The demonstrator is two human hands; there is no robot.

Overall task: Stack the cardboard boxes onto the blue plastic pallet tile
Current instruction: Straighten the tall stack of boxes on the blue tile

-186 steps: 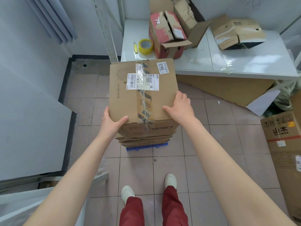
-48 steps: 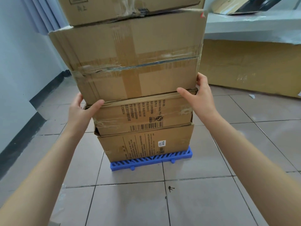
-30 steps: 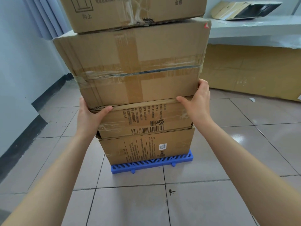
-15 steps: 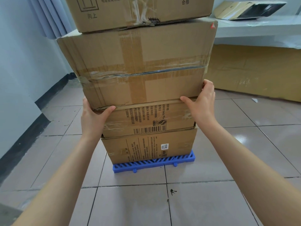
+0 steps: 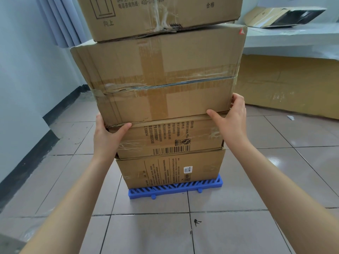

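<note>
A stack of cardboard boxes stands on the blue plastic pallet tile [image 5: 176, 187] on the floor. The bottom box [image 5: 170, 169] carries a small white label; a flatter box [image 5: 170, 138] with a barcode lies on it. Above comes a large taped box [image 5: 159, 77], and a top box [image 5: 161, 13] with printed arrows runs out of frame. My left hand [image 5: 106, 138] grips the lower left corner of the large taped box, thumb along its bottom edge. My right hand [image 5: 232, 118] holds its lower right corner the same way.
A white wall with a dark baseboard [image 5: 27, 162] runs along the left. Behind the stack to the right stands a white table [image 5: 293, 37] with a flattened carton [image 5: 282, 14] on it and a cardboard sheet [image 5: 289, 85] leaning below. Grey floor tiles spread in front.
Earlier I looked down at the stack with hands on the top box. Now the view is low, and both hands hold the large taped box's bottom corners; the stack has shifted slightly right in view.
</note>
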